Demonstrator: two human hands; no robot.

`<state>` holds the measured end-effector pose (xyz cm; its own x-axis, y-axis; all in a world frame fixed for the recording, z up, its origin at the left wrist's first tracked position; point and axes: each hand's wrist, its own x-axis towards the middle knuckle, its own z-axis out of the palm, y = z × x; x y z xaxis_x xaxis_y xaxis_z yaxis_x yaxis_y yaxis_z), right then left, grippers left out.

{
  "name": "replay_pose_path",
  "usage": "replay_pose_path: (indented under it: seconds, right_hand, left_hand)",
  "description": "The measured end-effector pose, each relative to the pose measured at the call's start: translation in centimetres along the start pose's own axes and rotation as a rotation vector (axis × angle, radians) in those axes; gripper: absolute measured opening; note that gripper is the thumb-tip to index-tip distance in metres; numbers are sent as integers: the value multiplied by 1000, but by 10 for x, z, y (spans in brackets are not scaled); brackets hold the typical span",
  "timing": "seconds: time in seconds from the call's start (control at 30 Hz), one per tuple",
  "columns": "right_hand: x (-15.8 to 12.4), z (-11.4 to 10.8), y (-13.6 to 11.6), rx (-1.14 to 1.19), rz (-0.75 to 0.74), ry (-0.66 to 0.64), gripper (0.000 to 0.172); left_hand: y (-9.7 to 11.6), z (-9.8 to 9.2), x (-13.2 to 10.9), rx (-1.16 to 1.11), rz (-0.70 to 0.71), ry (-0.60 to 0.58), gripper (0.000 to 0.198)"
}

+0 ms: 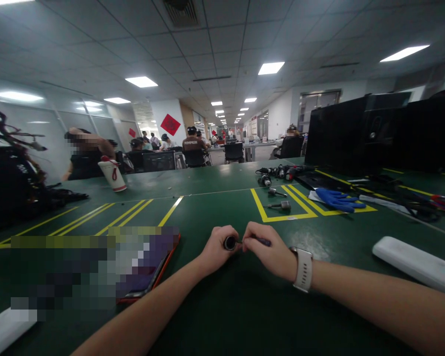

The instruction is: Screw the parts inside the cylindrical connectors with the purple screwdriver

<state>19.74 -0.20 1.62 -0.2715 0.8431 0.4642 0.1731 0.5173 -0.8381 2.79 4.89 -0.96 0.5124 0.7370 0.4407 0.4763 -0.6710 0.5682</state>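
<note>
My left hand (219,247) is closed around a dark cylindrical part (230,243), whose round end faces me. My right hand (269,249), a pale watch on its wrist, pinches a slim dark screwdriver-like tool (264,242). The tool's thin shaft reaches left towards the side of the cylinder; I cannot tell whether its tip touches. Both hands are close together, just above the green table (215,306). Fingers hide most of the cylinder and part of the tool.
Beyond my hands, metal-tipped parts (282,205) lie inside yellow tape, with blue gloves (337,199) to their right. A partly pixelated purple-and-red item (163,252) lies left. White bars (415,262) flank me. A cup (113,173) stands far left; black monitors (341,133) stand right.
</note>
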Motion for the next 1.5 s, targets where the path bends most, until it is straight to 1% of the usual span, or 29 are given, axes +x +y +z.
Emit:
replay_pose_path:
  seconds: [0.07, 0.23, 0.37, 0.47, 0.67, 0.73, 0.9, 1.07, 1.17, 1.3, 1.37, 1.5]
  right_hand:
    - [4, 0, 4, 87, 64, 20, 15]
    - [5, 5, 15, 343, 257, 84, 11]
    - [2, 8, 20, 465, 337, 107, 12]
    - [1, 9, 19, 480, 321, 112, 11]
    - [-3, 7, 9, 391, 228, 77, 11]
    - [-4, 7, 8, 408, 237, 72, 12]
    - [-4, 10, 16, 563, 322, 98, 11]
    - [-5, 12, 20, 621, 352, 116, 10]
    - [-5, 11, 17, 614, 347, 129, 10]
    - [-7, 12, 9, 457, 260, 112, 11]
    - [-8, 13, 6, 404, 246, 97, 12]
    - [-10, 16, 5, 508, 303, 112, 10]
  left_hand:
    - [1, 0, 0, -27, -3, 3, 10]
    - [-1, 0, 0, -113, -29, 23, 11]
    - [-3, 2, 0, -167, -37, 45, 14]
    - [-4, 3, 0, -188, -41, 62, 15]
    - [-5, 2, -1, -198, -47, 82, 16]
    - [-5, 2, -1, -204, -47, 92, 15]
    - [-3, 1, -1, -212, -40, 103, 14]
    - [-2, 2, -1, -201, -34, 110, 15]
    - [-3, 3, 0, -178, -41, 129, 16]
    - [-4, 3, -1, -120, -55, 182, 16]
    - [-5, 3, -1, -97, -57, 198, 17]
    - [-5, 3, -2, -90, -47, 199, 19]
